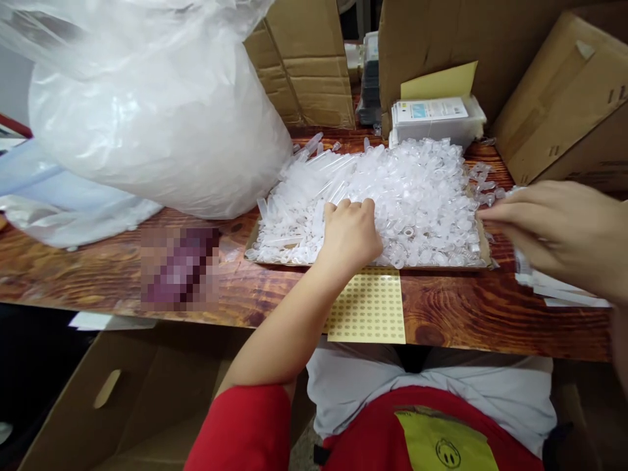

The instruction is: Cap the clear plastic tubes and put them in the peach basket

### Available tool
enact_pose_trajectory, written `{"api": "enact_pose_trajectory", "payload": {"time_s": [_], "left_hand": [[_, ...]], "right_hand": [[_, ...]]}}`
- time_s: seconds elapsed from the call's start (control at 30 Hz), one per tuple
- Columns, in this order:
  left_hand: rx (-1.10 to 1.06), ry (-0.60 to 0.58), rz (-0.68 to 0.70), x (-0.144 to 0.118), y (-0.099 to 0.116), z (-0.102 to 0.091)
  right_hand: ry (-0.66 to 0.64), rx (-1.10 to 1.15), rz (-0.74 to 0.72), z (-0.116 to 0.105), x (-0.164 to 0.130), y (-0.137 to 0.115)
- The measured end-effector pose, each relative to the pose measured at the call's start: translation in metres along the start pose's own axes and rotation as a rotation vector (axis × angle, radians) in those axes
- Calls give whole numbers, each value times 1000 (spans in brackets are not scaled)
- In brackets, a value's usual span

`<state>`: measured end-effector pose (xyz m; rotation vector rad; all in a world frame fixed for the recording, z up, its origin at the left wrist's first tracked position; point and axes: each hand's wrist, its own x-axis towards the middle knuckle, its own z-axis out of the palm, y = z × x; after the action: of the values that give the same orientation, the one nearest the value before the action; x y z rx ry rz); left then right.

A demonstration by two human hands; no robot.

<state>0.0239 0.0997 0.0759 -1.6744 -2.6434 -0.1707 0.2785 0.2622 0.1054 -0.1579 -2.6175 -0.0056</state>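
- Head view: clear plastic tubes and caps [417, 190] lie heaped in a shallow cardboard tray [483, 252] on the wooden counter [98, 275].
- A big plastic bag [157, 124] crowds the tray's left; bare counter lies in front of the tray.
- Left hand [350, 232] rests curled on the heap; contents unclear.
- Right hand [559, 229], blurred, fingers narrowed at the tray's right edge; grip unclear.

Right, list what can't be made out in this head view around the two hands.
- Left hand: fingertips buried in the clear tubes, so any grasp is hidden.
- Right hand: motion-blurred, partly cut by the right edge; what it grips is unclear.
- Pixelated patch on the table: blurred out.
- Label on the stacked packs: print too small.
- Big plastic bag: contents veiled by cloudy film.
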Motion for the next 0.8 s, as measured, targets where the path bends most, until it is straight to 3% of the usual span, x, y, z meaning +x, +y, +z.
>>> {"api": "enact_pose_trajectory", "payload": {"time_s": [0.07,0.2,0.3,0.43,0.63,0.73,0.8], "left_hand": [[-24,-10,-10,-2,-3,3],[-104,-42,-41,-3,-10,2],[-173,-66,-66,-1,-15,0],[-248,-73,-93,0,-16,2],[-257,-43,-125,1,-9,9],[-308,3,-126,1,-12,6],[-424,43,-127,2,-18,4]], "right_hand": [[-44,-53,-179,35,46,-10],[-331,-82,-290,82,118,-25],[-513,-156,-300,92,144,-35],[-586,-248,-270,94,152,-47],[-504,-146,-284,101,141,-26],[-337,174,-150,97,129,-9],[-187,414,26,92,120,-2]]}}
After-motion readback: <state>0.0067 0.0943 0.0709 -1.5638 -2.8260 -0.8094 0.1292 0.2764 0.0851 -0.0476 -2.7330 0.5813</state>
